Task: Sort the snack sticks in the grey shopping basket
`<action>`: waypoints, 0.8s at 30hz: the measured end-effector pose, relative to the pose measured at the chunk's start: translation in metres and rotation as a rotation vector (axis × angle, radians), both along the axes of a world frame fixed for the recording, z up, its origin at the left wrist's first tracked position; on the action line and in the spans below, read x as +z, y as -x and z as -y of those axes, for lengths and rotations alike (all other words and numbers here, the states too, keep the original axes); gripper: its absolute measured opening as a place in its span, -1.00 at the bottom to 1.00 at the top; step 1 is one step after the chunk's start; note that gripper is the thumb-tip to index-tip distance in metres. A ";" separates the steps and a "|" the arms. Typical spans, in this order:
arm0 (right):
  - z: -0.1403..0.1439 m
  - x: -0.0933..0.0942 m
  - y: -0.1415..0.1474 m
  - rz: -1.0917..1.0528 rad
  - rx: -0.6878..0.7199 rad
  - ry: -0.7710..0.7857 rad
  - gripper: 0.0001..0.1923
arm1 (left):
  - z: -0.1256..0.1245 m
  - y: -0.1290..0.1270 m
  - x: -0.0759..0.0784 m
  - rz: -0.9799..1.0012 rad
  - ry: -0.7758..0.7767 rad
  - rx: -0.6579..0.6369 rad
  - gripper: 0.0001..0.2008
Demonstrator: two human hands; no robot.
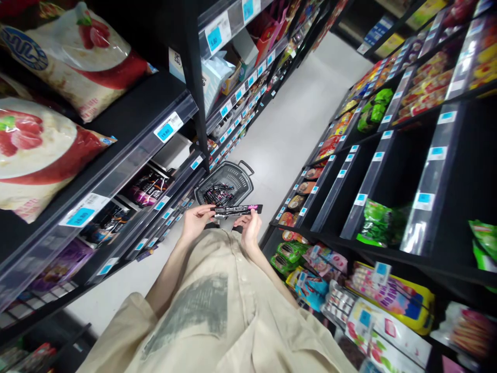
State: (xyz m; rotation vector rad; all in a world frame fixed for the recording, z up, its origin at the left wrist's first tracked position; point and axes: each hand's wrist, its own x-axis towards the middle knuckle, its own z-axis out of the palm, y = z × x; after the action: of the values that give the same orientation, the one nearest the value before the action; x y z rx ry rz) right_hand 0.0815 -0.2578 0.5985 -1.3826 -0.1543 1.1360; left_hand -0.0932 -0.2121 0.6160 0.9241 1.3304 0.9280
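Observation:
Both hands hold slim black stick packets [235, 210] level in front of my body; one has a pink end on the right. My left hand [195, 223] pinches the left end between thumb and fingers. At the other end, my right hand [249, 228] is closed on the packets, its thumb near the pink part. Just beyond them a dark grey shopping basket [244, 181] stands on the floor, with its handle raised at the far side. Several similar dark packets [219, 194] lie loose inside it. The packets' small print is unreadable.
Black shelving rises close on my left, with large bags [42, 155] bearing strawberry pictures and a price rail [128, 166]. On the right, a shelf carries green snack bags [376, 223], several other bags and cups [306, 187]. A pale floor aisle [295, 103] runs between them.

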 end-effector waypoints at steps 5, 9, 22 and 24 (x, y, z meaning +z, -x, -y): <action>-0.003 0.010 -0.013 -0.008 -0.058 0.005 -0.53 | 0.003 0.010 0.005 -0.160 -0.106 -0.017 -0.70; -0.002 0.012 -0.017 -0.013 -0.029 -0.005 -0.51 | 0.003 0.018 0.009 -0.220 -0.139 -0.038 -0.70; 0.003 0.012 -0.011 -0.024 0.001 -0.084 -0.69 | 0.001 0.024 0.009 -0.099 -0.058 0.003 -0.61; 0.004 0.011 -0.011 -0.026 0.002 -0.088 -0.68 | 0.000 0.025 0.011 -0.076 -0.043 0.000 -0.61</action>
State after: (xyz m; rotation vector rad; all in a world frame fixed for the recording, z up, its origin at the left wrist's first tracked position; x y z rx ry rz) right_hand 0.0925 -0.2620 0.6096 -1.2901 -0.1849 1.1352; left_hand -0.1181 -0.2122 0.6267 1.0008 1.3797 0.9327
